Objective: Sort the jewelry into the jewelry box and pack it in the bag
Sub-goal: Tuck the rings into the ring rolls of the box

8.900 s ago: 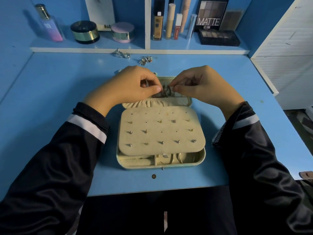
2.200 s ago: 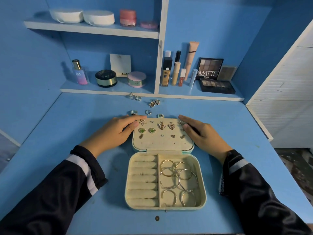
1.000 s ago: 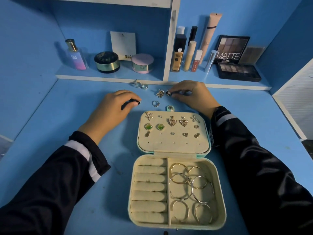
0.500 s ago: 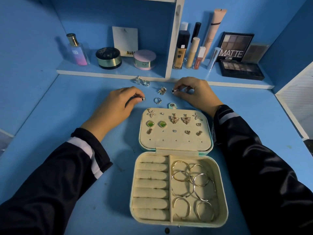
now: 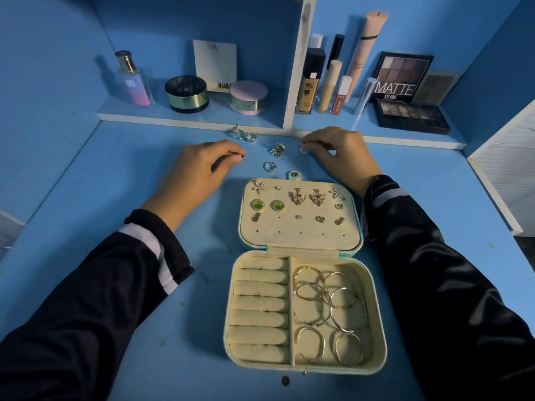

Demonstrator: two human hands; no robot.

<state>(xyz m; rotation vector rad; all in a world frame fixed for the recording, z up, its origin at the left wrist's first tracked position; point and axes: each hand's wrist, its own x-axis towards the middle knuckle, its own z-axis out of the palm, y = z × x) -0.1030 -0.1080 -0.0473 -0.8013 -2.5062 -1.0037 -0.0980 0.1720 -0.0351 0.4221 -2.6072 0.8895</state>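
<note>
your left hand (image 5: 199, 172) pinches a small ring (image 5: 242, 158), right hand (image 5: 338, 151) curled, can't tell on what. jewelry box (image 5: 318, 368) lies open just nearer you, ring rolls (image 5: 260, 302) bare. careful: that tiny ring could slip from your fingertips and skitter among the loose pieces (image 5: 278, 149).

Behind the blue bench (image 5: 86, 180), the shelf (image 5: 185, 116) holds in its left bay a perfume bottle (image 5: 132, 81), dark jar (image 5: 186, 94), pink jar (image 5: 248, 97) and white card (image 5: 214, 63). The right bay holds a foundation bottle (image 5: 310, 82), tubes (image 5: 330, 86), an upright MATTE palette (image 5: 401, 76) and a flat palette (image 5: 411, 116).
</note>
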